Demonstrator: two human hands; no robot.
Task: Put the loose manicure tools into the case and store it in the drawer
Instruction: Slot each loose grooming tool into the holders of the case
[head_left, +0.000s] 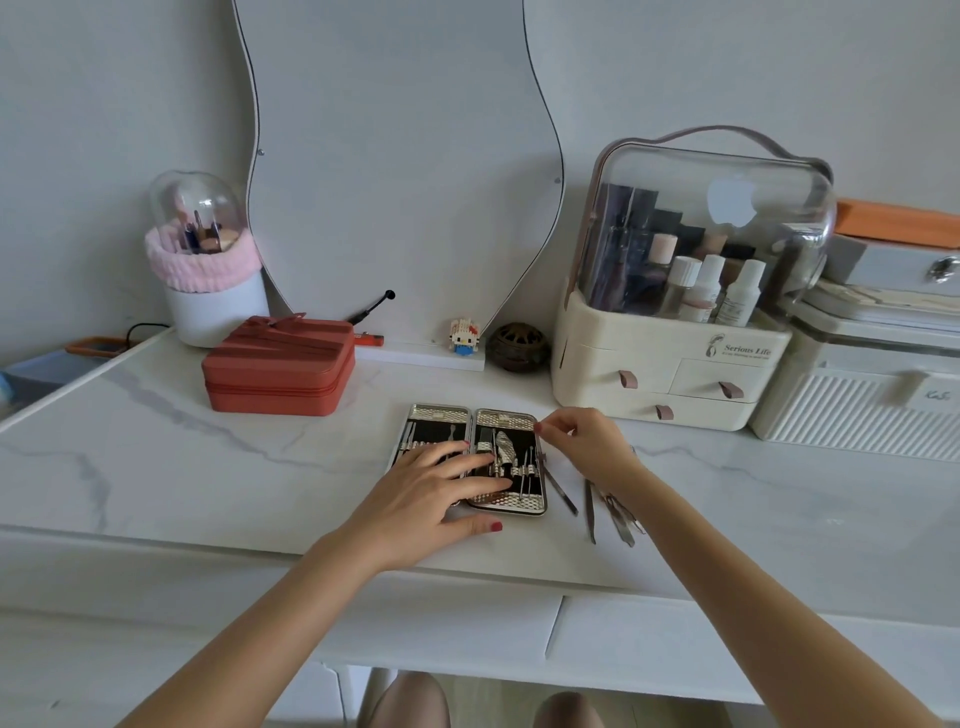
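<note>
An open manicure case (511, 421) with silver patterned edges and a black lining lies flat on the white marble table (208, 467), several metal tools strapped inside. My left hand (441, 483) rests flat on the case with fingers spread, covering its lower left half. My right hand (582, 441) hovers at the case's right edge, thumb and forefinger pinched together; whether they hold a thin tool is unclear. Several loose metal tools (602, 506) lie on the table to the right of the case, partly under my right forearm.
A coral zip box (280, 371) sits at back left, a brush holder (208, 270) behind it. A cream cosmetics organiser (675, 364) with small drawers stands at back right, white storage boxes (857, 395) beside it. A wavy mirror (405, 182) leans behind. Table drawer fronts (447, 618) run below the edge.
</note>
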